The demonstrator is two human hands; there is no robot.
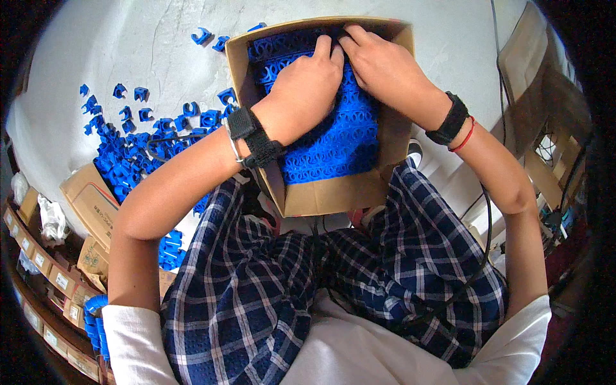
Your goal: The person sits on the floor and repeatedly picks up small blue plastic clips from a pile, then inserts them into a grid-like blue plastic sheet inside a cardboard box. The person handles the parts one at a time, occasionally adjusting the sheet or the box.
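An open cardboard box (333,200) stands in front of my knees. Rows of blue plastic pipe clips (330,151) are packed inside it, set close together. Both hands reach into its far end. My left hand (301,90) is bent over the farther rows, its fingers curled and their tips hidden among the clips. Right beside it, my right hand (385,67) has its fingers bent down by the far wall, close to the left fingertips. Whatever lies between the fingers of either hand is covered by the hands themselves.
Left of the box, a heap of loose blue clips (122,163) spreads over the pale floor (160,45), with several scattered farther off. An opened carton (90,199) lies beside the heap. Shelving with small boxes (61,280) lines the left edge. A black cable (489,224) hangs by my right arm.
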